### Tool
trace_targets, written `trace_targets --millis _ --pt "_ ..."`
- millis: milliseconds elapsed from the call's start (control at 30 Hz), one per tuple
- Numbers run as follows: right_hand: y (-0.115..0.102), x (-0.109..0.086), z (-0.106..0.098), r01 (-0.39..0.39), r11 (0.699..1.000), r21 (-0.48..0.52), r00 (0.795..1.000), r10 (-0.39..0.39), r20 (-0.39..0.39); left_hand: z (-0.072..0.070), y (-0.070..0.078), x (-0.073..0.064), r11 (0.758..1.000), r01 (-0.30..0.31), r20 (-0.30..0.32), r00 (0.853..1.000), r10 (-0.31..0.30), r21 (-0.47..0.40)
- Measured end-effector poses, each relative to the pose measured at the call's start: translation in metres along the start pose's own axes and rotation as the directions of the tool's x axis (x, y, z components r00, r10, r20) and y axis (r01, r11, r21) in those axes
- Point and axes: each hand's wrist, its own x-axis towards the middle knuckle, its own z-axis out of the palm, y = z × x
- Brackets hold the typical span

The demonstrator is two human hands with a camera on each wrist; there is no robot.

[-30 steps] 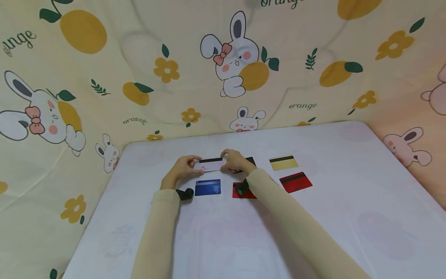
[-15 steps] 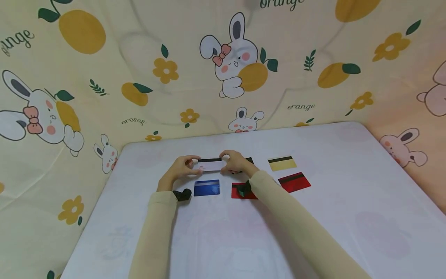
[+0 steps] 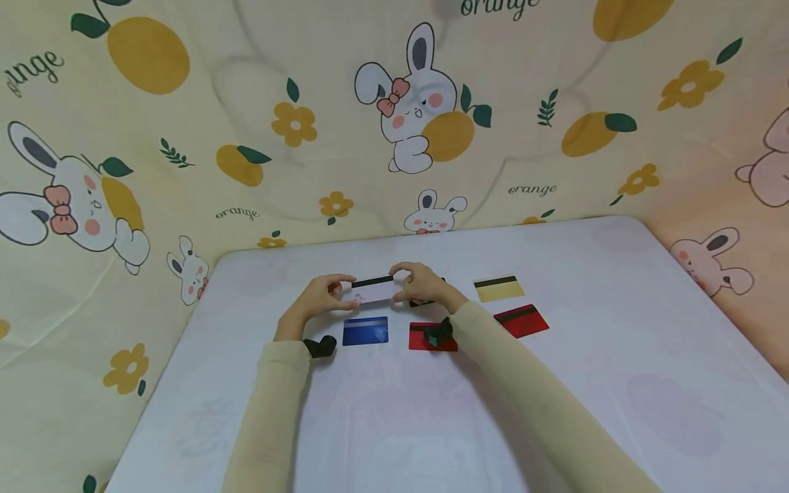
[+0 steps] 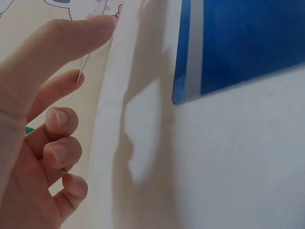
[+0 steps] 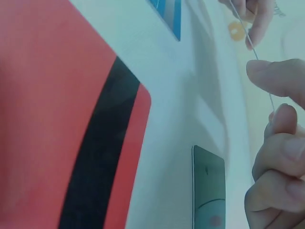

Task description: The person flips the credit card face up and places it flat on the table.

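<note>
A white card with a black stripe is stretched between both hands, raised off the table. My left hand pinches its left end between thumb and index finger; the other fingers curl loosely. At its right end, my right hand pinches with thumb and index finger. Both wrist views show the card nearly edge-on, as a thin line. Just below it lies a blue card. A dark glossy card is largely hidden behind my right hand in the head view. Beneath the right wrist lies a red card.
To the right lie a gold card and a second red card, set at an angle. All rest on a white-covered table. A patterned cloth hangs behind the table's far edge. Dark straps sit on both wrists.
My right hand has risen slightly, and the white card's right end has come up with it. The left hand keeps its hold. The other cards lie as before.
</note>
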Motion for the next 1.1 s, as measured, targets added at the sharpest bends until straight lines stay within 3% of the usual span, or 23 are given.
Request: trace_targets --millis 300,533,900,1100 --pt "-0.001 -0.006 0.0 0.066 0.989 0.129 0.998 -0.065 -0.014 0.001 0.004 -0.004 1.0 0.016 0.007 1.0 -0.016 0.016" --pt "-0.001 -0.01 0.002 0.126 0.972 0.196 0.992 -0.123 -0.029 0.003 0.005 -0.005 0.999 -0.005 0.013 1.0 0.005 0.035" --pt "-0.002 -0.013 0.002 0.168 0.967 0.191 0.986 -0.161 -0.052 0.001 0.013 -0.013 0.986 -0.079 -0.032 0.996 0.085 0.146" --pt "-0.005 -0.014 0.004 0.188 0.97 0.154 0.982 -0.183 -0.051 0.002 0.024 -0.016 0.985 -0.125 -0.059 0.989 0.133 0.12"
